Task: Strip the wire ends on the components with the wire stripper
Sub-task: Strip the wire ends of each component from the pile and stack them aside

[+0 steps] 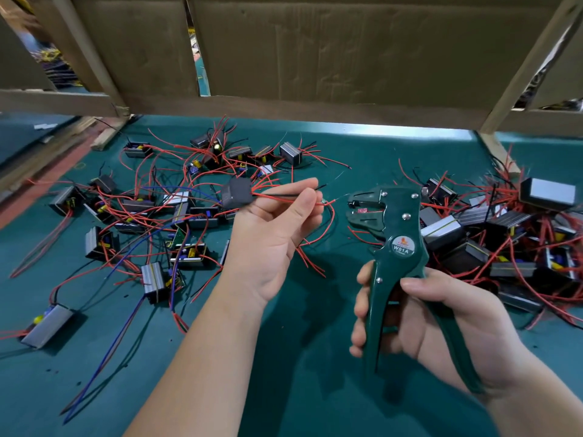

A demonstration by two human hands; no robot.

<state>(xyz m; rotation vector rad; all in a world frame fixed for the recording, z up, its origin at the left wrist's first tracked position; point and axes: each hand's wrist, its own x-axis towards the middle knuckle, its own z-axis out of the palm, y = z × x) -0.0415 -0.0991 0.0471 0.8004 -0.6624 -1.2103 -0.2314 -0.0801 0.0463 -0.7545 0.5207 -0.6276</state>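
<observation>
right grip (441, 326) holds stripper (392, 228); left grip (274, 227) pinches wire (284, 199), tip near jaws

Dark green wire stripper (392, 244), red and black wires (284, 197), teal table (299, 357), brown cardboard (347, 42).

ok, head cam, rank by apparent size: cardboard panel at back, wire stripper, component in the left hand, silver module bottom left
1. cardboard panel
2. wire stripper, in the right hand
3. silver module and component held by its wires in the left hand: similar; different distances from camera, so unranked.
</observation>
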